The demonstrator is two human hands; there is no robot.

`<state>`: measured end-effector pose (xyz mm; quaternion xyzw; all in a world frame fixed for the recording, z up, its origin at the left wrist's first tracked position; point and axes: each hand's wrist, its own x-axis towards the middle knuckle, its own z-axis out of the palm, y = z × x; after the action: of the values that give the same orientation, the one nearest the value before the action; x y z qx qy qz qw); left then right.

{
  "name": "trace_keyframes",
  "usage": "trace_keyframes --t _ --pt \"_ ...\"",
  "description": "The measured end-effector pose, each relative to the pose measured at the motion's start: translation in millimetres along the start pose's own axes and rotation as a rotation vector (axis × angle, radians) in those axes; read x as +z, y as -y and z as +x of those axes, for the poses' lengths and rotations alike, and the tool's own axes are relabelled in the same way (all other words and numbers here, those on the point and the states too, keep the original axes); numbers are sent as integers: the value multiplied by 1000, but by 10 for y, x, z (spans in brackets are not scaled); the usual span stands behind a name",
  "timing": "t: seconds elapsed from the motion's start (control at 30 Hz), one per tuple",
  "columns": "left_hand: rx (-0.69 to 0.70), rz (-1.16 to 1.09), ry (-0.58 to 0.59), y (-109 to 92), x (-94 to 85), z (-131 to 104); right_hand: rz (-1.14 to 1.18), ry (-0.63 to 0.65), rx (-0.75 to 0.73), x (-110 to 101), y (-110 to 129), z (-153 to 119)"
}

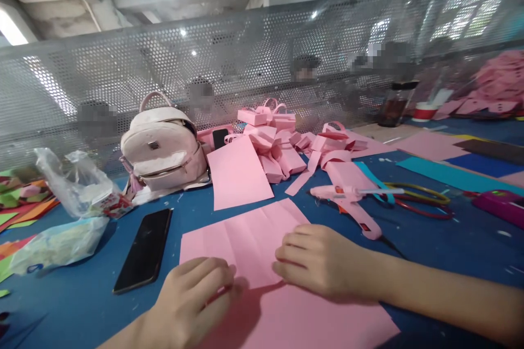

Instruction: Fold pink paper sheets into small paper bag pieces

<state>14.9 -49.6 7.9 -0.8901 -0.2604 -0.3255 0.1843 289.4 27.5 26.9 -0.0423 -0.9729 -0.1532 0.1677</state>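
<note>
On blue tabletop (pixel 442 256) — paper (pixel 245 237); screen (pixel 254 52) behind

Bare table (pixel 77 311) lies near-left of the phone (pixel 144 251) — a glue gun (pixel 355 208) blocks passage beyond the right hand (pixel 317 262).

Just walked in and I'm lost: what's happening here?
A person's left hand and right hand are at a creased pink paper sheet, the right one's fingers resting on it. More pink paper lies on its near side, on the blue table. A pink glue gun lies to the right; folded pink paper pieces are heaped behind.
</note>
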Motion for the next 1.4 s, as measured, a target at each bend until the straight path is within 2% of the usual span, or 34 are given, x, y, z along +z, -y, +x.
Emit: trace_keyframes --t 0.1,0.3,0.53,0.63,0.73,0.87,0.97,1.2,1.4 --pt "-4 82 84 -7 46 -39 -65 -37 -48 68 -50 -34" --pt "22 121 286 -45 59 3 -68 1 -84 130 -81 -25" --pt "-51 126 371 -11 180 14 -12 56 -104 168 -201 -6" --pt "-133 22 408 68 225 15 65 85 -40 247 -262 -36" --pt "-271 -159 455 150 223 25 207 113 88 377 -309 -71" --pt "-445 -331 427 227 201 15 384 118 268 508 -351 -98" --pt "-542 -353 397 268 205 -22 416 139 373 510 -363 -101" --pt "-579 -201 559 339 240 -121 437 210 445 473 -372 -91" --pt "-501 -130 565 357 269 -130 402 203 410 535 -369 -123"
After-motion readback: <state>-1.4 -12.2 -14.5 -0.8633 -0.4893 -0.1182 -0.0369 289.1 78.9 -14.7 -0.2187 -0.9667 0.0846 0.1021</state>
